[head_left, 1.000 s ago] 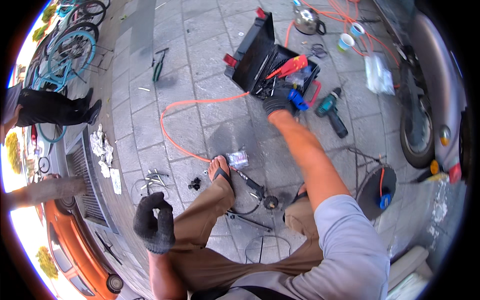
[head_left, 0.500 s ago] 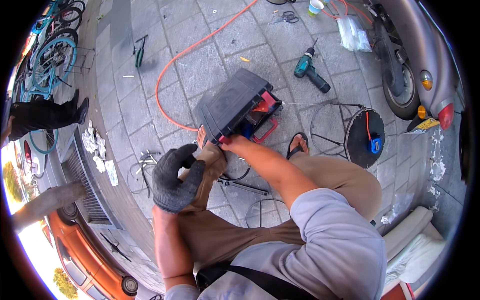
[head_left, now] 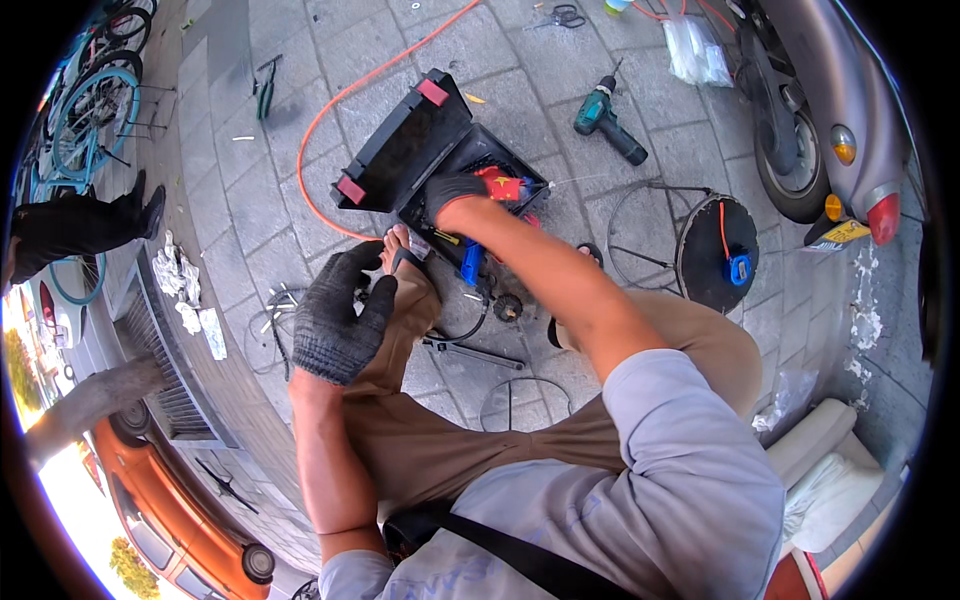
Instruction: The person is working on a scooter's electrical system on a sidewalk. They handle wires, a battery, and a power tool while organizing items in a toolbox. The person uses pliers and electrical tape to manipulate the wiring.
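Grey paving (head_left: 270, 180) holds a black toolbox (head_left: 458, 158) near the left foot (head_left: 394, 250), long axis slanting front-right, raised lid (head_left: 400, 140) front-left. Right hand (head_left: 450, 195) is inside, grip untellable; left hand's (head_left: 342, 315) thumb stands apart.

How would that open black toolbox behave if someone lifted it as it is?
The toolbox would probably feel fairly heavy, since assorted items crowd its base. Its open lid might swing and upset the balance. Loose-looking contents, like the red item near the rim, could well spill.

The right hand (head_left: 452, 195) stretches forward; the left hand (head_left: 340, 320) curves loosely.
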Tool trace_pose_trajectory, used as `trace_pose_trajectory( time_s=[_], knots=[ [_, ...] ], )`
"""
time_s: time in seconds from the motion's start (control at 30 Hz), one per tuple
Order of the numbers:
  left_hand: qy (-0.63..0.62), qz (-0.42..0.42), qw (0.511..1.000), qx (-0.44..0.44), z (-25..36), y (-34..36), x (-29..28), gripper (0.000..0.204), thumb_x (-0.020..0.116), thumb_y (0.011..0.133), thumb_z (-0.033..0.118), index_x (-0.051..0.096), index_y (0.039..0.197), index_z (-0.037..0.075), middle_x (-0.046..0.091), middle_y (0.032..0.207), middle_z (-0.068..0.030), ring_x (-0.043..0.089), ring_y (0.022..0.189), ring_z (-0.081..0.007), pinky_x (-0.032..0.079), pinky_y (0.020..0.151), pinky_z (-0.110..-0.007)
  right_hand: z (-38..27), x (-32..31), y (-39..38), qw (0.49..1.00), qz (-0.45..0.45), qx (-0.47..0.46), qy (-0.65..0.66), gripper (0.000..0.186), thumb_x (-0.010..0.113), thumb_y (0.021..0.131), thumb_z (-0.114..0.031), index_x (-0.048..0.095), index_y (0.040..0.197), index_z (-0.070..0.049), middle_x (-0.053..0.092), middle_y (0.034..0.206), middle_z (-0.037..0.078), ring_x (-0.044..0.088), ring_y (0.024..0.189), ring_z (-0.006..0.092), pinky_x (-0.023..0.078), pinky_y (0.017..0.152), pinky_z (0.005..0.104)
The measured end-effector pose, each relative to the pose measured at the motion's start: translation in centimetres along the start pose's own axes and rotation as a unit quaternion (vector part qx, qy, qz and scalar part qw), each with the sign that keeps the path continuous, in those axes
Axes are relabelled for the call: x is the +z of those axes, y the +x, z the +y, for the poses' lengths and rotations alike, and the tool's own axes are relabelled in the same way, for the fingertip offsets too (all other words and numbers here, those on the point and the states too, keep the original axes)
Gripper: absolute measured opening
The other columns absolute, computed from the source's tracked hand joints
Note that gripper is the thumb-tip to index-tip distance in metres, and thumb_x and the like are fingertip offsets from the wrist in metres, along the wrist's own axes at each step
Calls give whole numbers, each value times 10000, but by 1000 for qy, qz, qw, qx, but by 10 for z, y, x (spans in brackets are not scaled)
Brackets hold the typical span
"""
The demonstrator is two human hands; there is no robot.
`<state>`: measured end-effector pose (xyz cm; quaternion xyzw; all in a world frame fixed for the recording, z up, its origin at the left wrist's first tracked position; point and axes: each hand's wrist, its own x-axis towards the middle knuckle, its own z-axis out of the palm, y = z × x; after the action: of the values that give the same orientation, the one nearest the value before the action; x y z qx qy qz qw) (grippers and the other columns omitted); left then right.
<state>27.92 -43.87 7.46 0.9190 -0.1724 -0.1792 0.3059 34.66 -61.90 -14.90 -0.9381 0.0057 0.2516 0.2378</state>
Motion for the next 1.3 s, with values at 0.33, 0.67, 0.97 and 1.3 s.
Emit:
trace_pose_trajectory(
  time_s=[0.33,0.67,0.97,1.3],
  knots=[
    [61,-87,994,14,-14,6,5,471,635,912,214,548,1348,57,609,1276,-217,623,1136,-381,506,955,-418,196,-43,-26,961,-126,147,-195,376,623,825,-208,724,1141,-32,660,1239,227,651,1152,380,523,925,462],
    [59,-123,990,-28,-6,4,0,509,622,923,278,538,1391,96,626,1269,-195,599,1179,-379,473,1004,-422,191,-27,-17,955,-262,141,-17,299,703,821,-348,728,793,-51,654,686,55,553,538,194,438,493,384],
    [57,-113,991,-36,-13,-1,-8,485,617,930,306,561,1359,87,647,1214,-203,619,1126,-387,487,969,-429,185,1,-34,979,-120,-111,-124,242,571,865,-129,728,1041,-75,702,1097,198,683,993,370,541,849,439],
    [26,-60,998,10,-35,-9,-8,468,619,932,326,582,1325,74,650,1204,-206,630,1105,-392,495,951,-428,213,-6,-6,951,-196,46,-234,361,578,854,-153,706,1172,-43,667,1204,225,654,1127,383,529,937,438]
  ],
)
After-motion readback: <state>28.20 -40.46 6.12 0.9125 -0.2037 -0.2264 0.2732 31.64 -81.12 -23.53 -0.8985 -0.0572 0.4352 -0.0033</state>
